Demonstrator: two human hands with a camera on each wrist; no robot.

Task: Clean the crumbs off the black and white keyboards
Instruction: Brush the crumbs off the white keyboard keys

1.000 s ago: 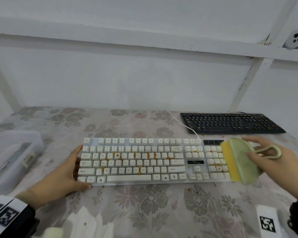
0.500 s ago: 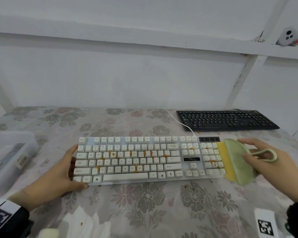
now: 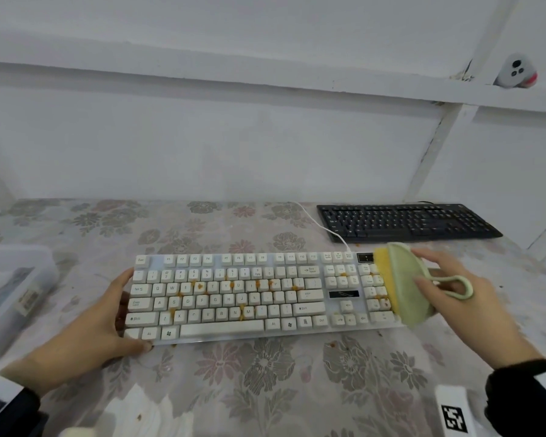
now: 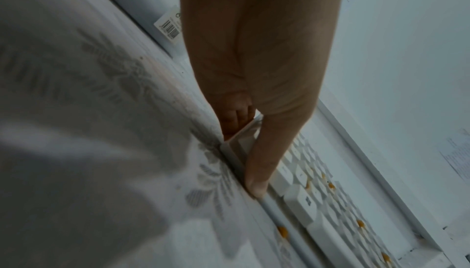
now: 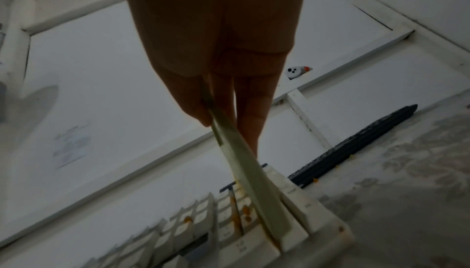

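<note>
The white keyboard point(image 3: 234, 298) lies across the middle of the flowered tablecloth point(image 3: 265, 389), near the front edge, and orange crumbs point(image 3: 199, 287) sit scattered among its letter keys and over the number pad. At the right end a pale green brush point(image 3: 407, 285) with yellow bristles is set down on the number pad, bristles against the keys. The right hand point(image 3: 464, 298) holds it — thumb on one face, fingers flat along the other, with the brush's loop handle showing by the fingers. From the right wrist the brush point(image 5: 251, 177) is seen edge-on, pinched between the thumb and fingers point(image 5: 254, 115), its lower edge standing on the keys.

The left hand point(image 3: 85, 332) steadies the keyboard's left end: the thumb lies along the front edge by the corner, the fingers curl round the side. The left wrist view shows the thumb point(image 4: 264, 161) pressed along the keyboard's rim.

Behind and to the right, well apart, the black keyboard point(image 3: 407, 223) lies by the white wall — a few crumbs rest on the cloth near its front edge. A clear plastic box point(image 3: 16, 288) stands at the left side of the table.
</note>
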